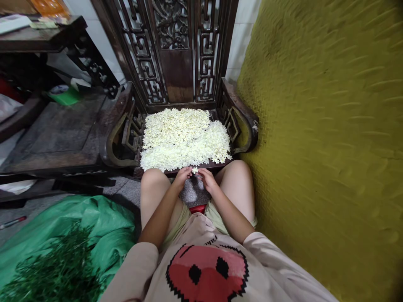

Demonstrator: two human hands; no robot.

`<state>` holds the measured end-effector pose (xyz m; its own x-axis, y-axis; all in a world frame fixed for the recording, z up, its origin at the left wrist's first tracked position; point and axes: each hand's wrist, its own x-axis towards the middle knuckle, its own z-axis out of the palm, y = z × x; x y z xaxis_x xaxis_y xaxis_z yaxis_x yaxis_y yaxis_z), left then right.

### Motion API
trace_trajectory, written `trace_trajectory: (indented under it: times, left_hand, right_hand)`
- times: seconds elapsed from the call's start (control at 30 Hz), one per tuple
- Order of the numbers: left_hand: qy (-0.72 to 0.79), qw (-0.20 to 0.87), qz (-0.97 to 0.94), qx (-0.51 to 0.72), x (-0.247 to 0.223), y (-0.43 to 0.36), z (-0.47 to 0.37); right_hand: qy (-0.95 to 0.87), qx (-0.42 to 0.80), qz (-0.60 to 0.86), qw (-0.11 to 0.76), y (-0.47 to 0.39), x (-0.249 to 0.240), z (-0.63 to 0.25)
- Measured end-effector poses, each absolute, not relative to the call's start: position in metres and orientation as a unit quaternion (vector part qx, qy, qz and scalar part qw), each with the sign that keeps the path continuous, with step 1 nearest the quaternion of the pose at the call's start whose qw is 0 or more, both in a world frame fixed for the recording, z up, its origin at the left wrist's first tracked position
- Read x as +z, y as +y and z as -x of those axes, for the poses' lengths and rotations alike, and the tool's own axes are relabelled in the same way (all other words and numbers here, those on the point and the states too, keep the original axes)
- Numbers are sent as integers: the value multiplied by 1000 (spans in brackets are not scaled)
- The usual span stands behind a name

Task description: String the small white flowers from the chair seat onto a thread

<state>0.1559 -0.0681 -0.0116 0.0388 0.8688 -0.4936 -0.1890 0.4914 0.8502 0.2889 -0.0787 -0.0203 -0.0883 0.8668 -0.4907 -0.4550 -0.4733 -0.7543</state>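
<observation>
Evidently the step in hand is fine finger work on one bloom: both hands — the left and the right — are drawn narrow, holding a single white flower between their fingertips. It sits just off the middle of the wooden seat's front edge, between the knees. A thick spread of loose blossoms reaches from near the back edge to the front. Any next move seems to call for a light, steady pinch — petals look easily bruised.
</observation>
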Motion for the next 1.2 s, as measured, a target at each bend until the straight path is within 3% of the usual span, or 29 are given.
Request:
trace_trajectory:
  times: [0.27,0.53,0.97,1.2]
  left_hand:
    - [589,609,-258,464,-11,-63,-148]
    - [601,554,-347,460,-13,-69,-155]
    - [571,546,-453,413,-13,-71,-156]
    - [589,556,-418,411,-18,-67,-153]
  right_hand:
    - [-145,668,520,512,-73,-29,-292]
    - [-168,684,512,492,-77,-26,-290]
    - [-231,664,528,477,-78,-25,-287]
    - [-253,652,533,477,-79,-25,-287]
